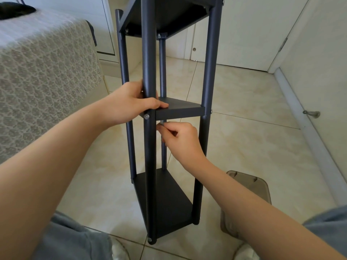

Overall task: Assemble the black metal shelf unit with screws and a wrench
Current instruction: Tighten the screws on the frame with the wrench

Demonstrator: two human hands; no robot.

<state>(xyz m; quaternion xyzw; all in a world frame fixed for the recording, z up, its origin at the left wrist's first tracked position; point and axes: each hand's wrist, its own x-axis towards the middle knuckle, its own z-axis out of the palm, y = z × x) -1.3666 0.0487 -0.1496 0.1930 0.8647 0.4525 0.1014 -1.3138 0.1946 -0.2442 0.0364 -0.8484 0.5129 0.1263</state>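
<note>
On the tiled floor [244,102] stands the black shelf unit [165,203]. The left hand [129,104] grips its front post [149,53] at the middle shelf [180,109], thumb on the shelf. The right hand [181,140] pinches a small metal wrench [161,124] just beneath that shelf.

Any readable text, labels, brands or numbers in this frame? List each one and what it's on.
No text in this frame can be read.
black metal shelf unit: no label or print in view.
small metal tool pinched in the right hand: too small to tell whether it bears any marking.
brownish plastic container on the floor: no print visible.
</note>
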